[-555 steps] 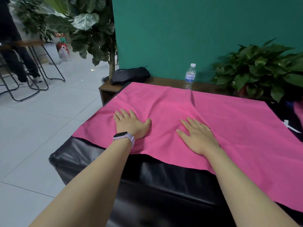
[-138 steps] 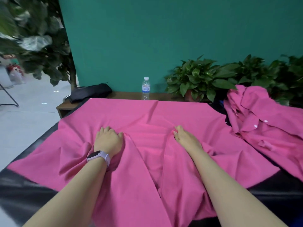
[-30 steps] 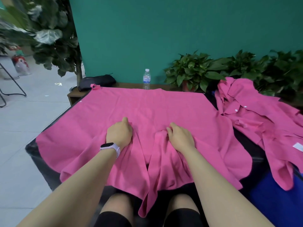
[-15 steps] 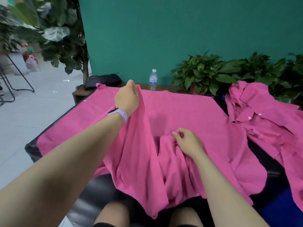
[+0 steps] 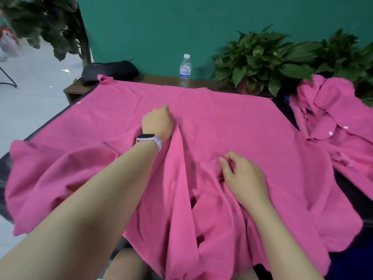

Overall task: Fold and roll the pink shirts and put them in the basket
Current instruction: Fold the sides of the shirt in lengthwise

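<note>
Pink shirt spread over a black surface, worked by both hands.

The shirt's near hem is cut off at the lower edge, and the fingers of the left hand are hidden behind its knuckles; a ridge of cloth is gripped there, arm outstretched. A fold is pinched by the curled right hand, nearer the body. A second pink shirt is heaped at the right, partly cropped.
</note>
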